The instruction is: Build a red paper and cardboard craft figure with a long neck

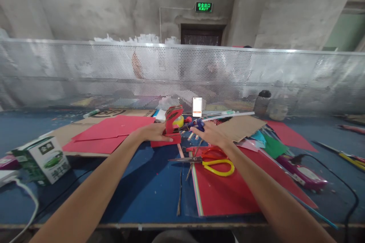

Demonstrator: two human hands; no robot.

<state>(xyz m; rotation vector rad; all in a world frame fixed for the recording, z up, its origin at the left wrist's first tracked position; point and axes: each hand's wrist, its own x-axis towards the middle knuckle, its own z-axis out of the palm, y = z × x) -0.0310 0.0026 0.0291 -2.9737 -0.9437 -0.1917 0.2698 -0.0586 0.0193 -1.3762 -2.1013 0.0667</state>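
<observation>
My left hand [154, 133] holds a red craft piece [172, 121], its fingers closed on the low base. The piece has a curved upright part with a brown cardboard-like edge. My right hand [212, 133] is wrapped round a blue hot glue gun [196, 124], whose nozzle points left and ends close to the craft piece; whether it touches, I cannot tell. A long whitish glue stick [232, 116] juts out behind the gun to the right. Below my hands, scissors with one yellow and one red handle loop [219, 168] lie partly on a stack of red sheets [225, 193].
Red sheets [114, 133] lie over cardboard at left, near a green-and-white carton [47, 161]. A brown cardboard piece [242, 127], a purple box-like device [303, 174] with a black cord and yellow-handled tools [352, 160] are at right. A perforated metal screen [108, 72] stands behind the table.
</observation>
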